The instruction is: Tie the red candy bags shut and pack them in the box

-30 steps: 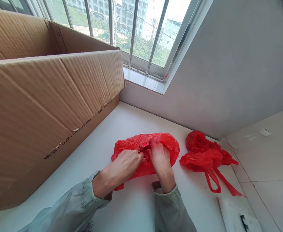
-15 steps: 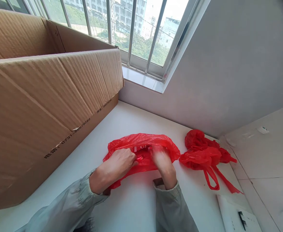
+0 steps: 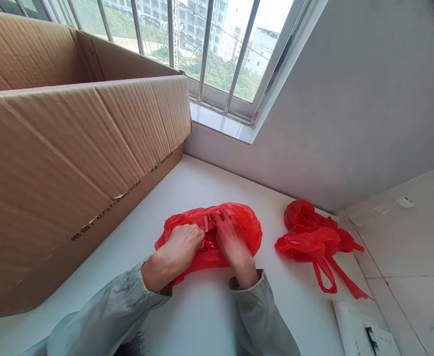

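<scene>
A red plastic bag (image 3: 252,225) lies on the white table with its mouth spread wide, and several small red packets (image 3: 210,241) show inside it. My left hand (image 3: 185,244) is closed at the bag's left side, fingers curled around something I cannot make out. Inside the opening, toward the right, my right hand (image 3: 230,240) has its fingers apart and reaches over the packets, touching the bag's contents. Its palm is turned down and hidden.
A big open cardboard box (image 3: 90,138) fills the left side. Another red plastic bag (image 3: 313,240), knotted, lies on the right near the wall. A white flat object with a black item (image 3: 371,340) is at the lower right. A barred window (image 3: 220,54) is behind.
My right hand has moved left within the bag and its fingers have spread. The bag's right side has drawn in to the left, and more of the packets show.
</scene>
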### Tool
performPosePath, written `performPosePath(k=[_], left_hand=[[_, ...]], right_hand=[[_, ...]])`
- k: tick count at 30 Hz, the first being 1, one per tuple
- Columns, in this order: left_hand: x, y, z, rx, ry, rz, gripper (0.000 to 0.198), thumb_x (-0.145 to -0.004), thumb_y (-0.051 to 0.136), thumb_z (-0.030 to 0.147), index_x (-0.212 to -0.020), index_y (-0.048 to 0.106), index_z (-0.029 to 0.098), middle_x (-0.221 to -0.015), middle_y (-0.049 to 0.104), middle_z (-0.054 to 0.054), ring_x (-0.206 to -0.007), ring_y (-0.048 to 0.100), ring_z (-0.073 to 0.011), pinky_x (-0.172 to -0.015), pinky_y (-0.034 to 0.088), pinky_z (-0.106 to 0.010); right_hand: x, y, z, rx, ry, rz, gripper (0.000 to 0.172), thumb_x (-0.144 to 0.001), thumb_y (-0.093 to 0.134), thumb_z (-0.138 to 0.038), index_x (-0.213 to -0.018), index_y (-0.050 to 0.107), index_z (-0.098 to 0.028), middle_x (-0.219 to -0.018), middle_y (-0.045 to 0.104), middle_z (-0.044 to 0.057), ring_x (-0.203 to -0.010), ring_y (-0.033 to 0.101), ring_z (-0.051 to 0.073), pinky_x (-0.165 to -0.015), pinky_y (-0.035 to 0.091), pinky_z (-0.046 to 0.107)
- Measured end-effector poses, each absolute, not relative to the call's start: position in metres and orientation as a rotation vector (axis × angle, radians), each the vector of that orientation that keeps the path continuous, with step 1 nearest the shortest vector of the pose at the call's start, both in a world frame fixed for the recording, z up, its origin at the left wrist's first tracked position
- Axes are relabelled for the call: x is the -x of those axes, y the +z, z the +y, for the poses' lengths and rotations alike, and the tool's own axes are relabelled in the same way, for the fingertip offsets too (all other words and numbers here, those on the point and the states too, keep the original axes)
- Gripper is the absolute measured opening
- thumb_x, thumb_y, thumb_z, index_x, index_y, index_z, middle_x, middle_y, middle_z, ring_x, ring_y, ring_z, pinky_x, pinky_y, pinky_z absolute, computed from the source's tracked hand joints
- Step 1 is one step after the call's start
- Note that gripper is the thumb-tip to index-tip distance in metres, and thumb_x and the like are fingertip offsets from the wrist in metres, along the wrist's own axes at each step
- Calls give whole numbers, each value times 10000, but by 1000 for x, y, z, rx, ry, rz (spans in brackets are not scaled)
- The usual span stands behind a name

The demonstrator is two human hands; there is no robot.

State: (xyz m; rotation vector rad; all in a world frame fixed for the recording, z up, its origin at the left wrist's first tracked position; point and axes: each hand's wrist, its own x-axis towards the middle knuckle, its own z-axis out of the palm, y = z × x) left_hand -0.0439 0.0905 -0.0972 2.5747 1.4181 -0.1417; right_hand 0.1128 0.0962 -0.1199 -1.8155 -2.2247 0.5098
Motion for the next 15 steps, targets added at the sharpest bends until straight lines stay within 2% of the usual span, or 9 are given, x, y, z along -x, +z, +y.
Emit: performPosePath(k=[4, 7, 10, 15], left_hand=[[43, -103, 92, -2558, -82, 1403, 290, -883, 417, -61, -876, 652, 109, -896, 715, -101, -831, 655, -224, -695, 419, -309], [43, -105, 92, -2548, -38, 1400, 286, -883, 428, -63, -913, 656, 107, -913, 711, -112, -850, 651, -234, -711, 413, -313], [43, -104, 93, -2540, -21, 1396, 276, -886, 435, -63, -855, 648, 111, -889, 695, -102, -834, 644, -227, -686, 391, -300], [46, -100, 94, -2523, -21, 1421, 330, -844, 385, -92, -699, 604, 107, -705, 621, -83, -623, 556, -200, -552, 287, -300]], right_hand=[[-113, -123, 102, 1793, 522, -2233, 277, -890, 383, -6, -980, 565, -194, -1049, 629, 52, -888, 584, 150, -762, 430, 244], [-117, -121, 104, 1802, 532, -2230, 287, -836, 414, 31, -958, 576, -172, -1060, 639, 83, -934, 583, 174, -774, 432, 258], [-119, -117, 104, 1796, 569, -2218, 271, -849, 415, 15, -951, 583, -171, -1038, 656, 85, -920, 597, 179, -785, 445, 268], [-116, -110, 102, 1716, 655, -2229, 287, -819, 453, 5, -978, 599, -184, -1091, 667, 62, -973, 605, 176, -799, 449, 258]])
